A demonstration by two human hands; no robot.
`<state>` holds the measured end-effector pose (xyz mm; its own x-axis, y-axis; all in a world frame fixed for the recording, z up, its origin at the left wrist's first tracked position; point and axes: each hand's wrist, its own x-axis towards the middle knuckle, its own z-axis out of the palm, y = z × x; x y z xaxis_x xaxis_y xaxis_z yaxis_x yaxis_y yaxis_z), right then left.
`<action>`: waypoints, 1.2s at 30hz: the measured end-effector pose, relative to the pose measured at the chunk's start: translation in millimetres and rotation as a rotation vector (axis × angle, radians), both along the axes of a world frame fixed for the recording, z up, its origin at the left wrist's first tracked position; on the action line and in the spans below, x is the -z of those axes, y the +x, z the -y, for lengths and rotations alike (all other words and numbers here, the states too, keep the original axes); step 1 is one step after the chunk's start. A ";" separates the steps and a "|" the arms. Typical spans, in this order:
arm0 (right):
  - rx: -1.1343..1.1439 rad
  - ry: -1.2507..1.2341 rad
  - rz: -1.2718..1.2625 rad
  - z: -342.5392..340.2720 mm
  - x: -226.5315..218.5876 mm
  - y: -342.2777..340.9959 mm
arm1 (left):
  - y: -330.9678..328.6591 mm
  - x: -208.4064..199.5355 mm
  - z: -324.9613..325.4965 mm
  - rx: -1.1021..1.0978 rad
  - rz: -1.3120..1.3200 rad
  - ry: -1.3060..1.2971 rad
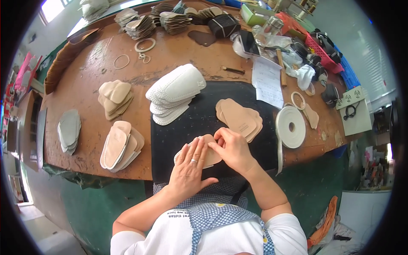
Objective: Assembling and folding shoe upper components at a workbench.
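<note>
Shoemaking workshop, worn brown workbench [85, 85], stacked insole pieces [175, 91], tape roll [291, 126], cluttered tools along the far edge

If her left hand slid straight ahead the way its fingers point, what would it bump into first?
Probably the right hand, pressed on the same tan insole piece just beyond the left hand fingertips; depth is hard to judge.

Tan insole piece [211, 154] flat on black mat, atop white piece.

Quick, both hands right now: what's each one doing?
Left hand: open, fingers spread, pressing flat on the tan insole piece.
Right hand: fingers curled, pinching the same piece's edge.
</note>
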<state>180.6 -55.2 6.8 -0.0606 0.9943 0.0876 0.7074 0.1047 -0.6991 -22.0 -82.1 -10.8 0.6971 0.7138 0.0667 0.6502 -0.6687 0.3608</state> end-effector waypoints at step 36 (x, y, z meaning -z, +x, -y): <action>0.439 0.420 0.018 -2.6 17.6 57.4 | -2.5 -17.8 -186.0 -0.320 0.286 0.322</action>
